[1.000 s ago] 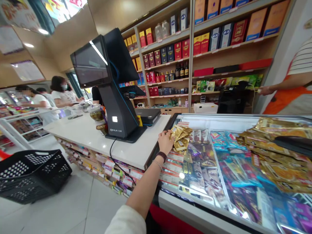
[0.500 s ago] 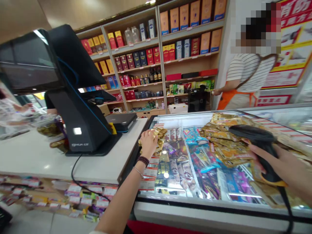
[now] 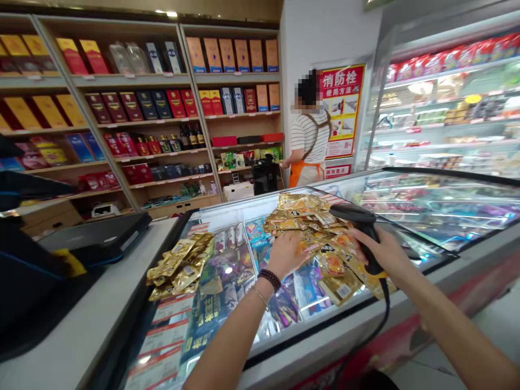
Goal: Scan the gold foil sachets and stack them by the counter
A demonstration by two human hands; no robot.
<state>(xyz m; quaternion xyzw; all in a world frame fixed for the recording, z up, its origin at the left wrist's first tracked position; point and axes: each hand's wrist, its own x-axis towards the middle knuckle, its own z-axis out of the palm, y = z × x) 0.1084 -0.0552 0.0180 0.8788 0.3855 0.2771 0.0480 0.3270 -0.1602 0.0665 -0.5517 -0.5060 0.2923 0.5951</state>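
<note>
My right hand (image 3: 384, 252) is closed around the handle of a black barcode scanner (image 3: 355, 216), its cord hanging down in front of the freezer. Under and beside the scanner lies a large heap of gold snack packets (image 3: 300, 208) on the glass lid. At the heap's near left side my left hand (image 3: 287, 253) touches the packets, fingers stretched over them; their tips are partly hidden. A smaller pile of gold packets (image 3: 182, 265) rests on the left part of the glass. Through the lid of the chest freezer (image 3: 284, 338) colourful wrapped goods show.
To the left are a white counter (image 3: 95, 303) and a dark flat device (image 3: 101, 238). Shelves (image 3: 138, 127) with boxes and bottles line the back wall. A person (image 3: 311, 135) in an orange apron stands behind the freezer. Lit shelves (image 3: 450, 114) stand at the right.
My left hand has left the small pile and moved right to the large heap. The view has swung right. My right hand still holds the scanner.
</note>
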